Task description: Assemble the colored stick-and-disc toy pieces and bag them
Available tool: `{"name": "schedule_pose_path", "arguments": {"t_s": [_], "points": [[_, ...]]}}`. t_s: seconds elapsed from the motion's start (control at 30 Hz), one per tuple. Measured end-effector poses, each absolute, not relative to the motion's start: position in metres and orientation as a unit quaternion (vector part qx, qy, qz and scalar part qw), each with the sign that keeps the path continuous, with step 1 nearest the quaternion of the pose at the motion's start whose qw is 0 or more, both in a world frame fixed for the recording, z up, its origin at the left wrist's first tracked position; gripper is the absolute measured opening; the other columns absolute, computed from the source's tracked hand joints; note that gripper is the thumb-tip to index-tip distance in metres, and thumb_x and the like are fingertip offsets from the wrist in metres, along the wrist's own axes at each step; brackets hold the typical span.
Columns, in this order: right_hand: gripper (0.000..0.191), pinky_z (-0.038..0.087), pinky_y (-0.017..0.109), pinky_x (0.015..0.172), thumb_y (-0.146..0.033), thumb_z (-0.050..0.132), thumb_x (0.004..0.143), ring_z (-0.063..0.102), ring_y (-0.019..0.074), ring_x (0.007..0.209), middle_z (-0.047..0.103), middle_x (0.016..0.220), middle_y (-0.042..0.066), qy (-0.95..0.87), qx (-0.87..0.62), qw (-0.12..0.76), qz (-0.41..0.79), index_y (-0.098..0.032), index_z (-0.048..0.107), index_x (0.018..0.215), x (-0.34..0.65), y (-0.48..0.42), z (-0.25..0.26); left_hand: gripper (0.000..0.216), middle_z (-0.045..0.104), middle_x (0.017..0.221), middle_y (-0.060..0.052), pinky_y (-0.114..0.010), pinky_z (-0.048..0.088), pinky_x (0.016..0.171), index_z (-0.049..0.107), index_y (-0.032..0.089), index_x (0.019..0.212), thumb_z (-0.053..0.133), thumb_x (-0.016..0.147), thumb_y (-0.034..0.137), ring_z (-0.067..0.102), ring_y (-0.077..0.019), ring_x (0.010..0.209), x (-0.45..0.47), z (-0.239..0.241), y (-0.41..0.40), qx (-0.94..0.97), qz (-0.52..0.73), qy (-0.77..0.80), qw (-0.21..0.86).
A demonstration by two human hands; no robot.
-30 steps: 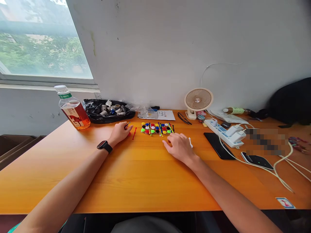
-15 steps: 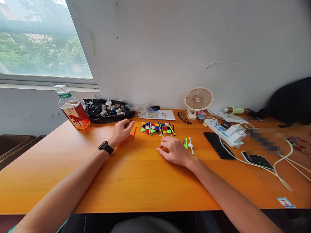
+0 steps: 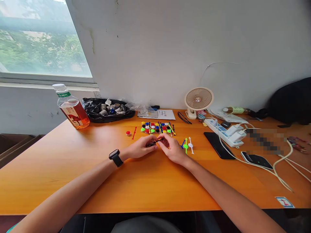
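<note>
My left hand (image 3: pixel 142 147) is closed in a pinch on a thin black plastic arrow (image 3: pixel 153 143), partly hidden by the fingers. Meeting it at the other end of the arrow, my right hand (image 3: pixel 172 149) pinches the tip. Just beyond both hands lie rows of small coloured round pieces (image 3: pixel 153 131), with more arrows across them. Left of these rest a red arrow (image 3: pixel 134 133) and a red round piece (image 3: pixel 128 133). Beside my right hand are a blue arrow (image 3: pixel 183 143), a green arrow (image 3: pixel 186 145) and a white arrow (image 3: pixel 191 145).
A tea bottle (image 3: pixel 74 113) and a black plastic bag (image 3: pixel 94 115) stand at the back left. Glasses (image 3: pixel 184 117) and a clip fan (image 3: pixel 198 100) are behind. To the right lie a black phone (image 3: pixel 218 145), a power strip (image 3: pixel 222 133) and loose cables.
My left hand has brought the black arrow right and toward me, uncovering the red round piece. My right hand has shifted slightly and closed on the arrow's end.
</note>
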State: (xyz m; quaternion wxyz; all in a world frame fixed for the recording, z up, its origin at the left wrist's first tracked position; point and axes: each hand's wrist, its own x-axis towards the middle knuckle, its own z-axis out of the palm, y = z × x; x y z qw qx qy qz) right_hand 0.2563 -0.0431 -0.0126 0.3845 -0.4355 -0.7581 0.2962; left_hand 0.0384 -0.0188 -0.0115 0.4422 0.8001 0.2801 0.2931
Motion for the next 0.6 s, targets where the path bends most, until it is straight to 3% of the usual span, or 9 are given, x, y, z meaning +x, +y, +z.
{"name": "schedule_pose_path", "arguments": {"t_s": [0.07,0.17,0.27,0.47,0.6], "points": [[0.013,0.052,0.028,0.068,-0.034,0.058,0.101,0.066,0.0179,0.079,0.07,0.091,0.004,-0.754,-0.434,0.388,0.303,-0.022,0.062,0.1,0.255,-0.042,-0.017,0.033,0.064,0.08,-0.002,-0.028,0.045,0.065,0.065,0.018,0.108,0.07,0.096,0.049,0.054,-0.0153,0.071,0.036,-0.016,-0.015,0.795,0.291,0.28,0.452],[0.016,0.052,0.029,0.066,-0.035,0.059,0.1,0.063,0.0169,0.072,0.067,0.083,0.002,-0.74,-0.437,0.395,0.326,-0.021,0.062,0.091,0.254,-0.04,-0.021,0.039,0.068,0.089,-0.004,-0.027,0.047,0.068,0.064,0.017,0.097,0.077,0.09,0.053,0.059,-0.0144,0.076,0.033,-0.02,-0.013,0.777,0.31,0.301,0.458],[0.016,0.052,0.029,0.065,-0.035,0.061,0.098,0.063,0.0168,0.07,0.068,0.082,0.002,-0.732,-0.434,0.396,0.344,-0.021,0.064,0.092,0.254,-0.039,-0.023,0.044,0.069,0.093,-0.004,-0.026,0.049,0.07,0.063,0.017,0.095,0.082,0.084,0.056,0.062,-0.0143,0.078,0.031,-0.022,-0.011,0.763,0.317,0.31,0.47],[0.016,0.053,0.029,0.064,-0.036,0.062,0.097,0.064,0.018,0.074,0.069,0.088,0.004,-0.705,-0.436,0.447,0.335,-0.021,0.068,0.097,0.255,-0.038,-0.019,0.058,0.062,0.076,0.003,-0.023,0.039,0.06,0.062,0.018,0.111,0.09,0.076,0.056,0.054,-0.0118,0.067,0.027,-0.021,-0.008,0.77,0.27,0.301,0.493],[0.016,0.052,0.028,0.061,-0.037,0.062,0.098,0.061,0.017,0.071,0.066,0.085,0.003,-0.693,-0.441,0.471,0.321,-0.022,0.068,0.099,0.258,-0.039,-0.014,0.052,0.065,0.083,0.001,-0.024,0.04,0.063,0.063,0.017,0.099,0.087,0.078,0.058,0.054,-0.0121,0.071,0.026,-0.014,-0.009,0.794,0.222,0.275,0.495]]}}
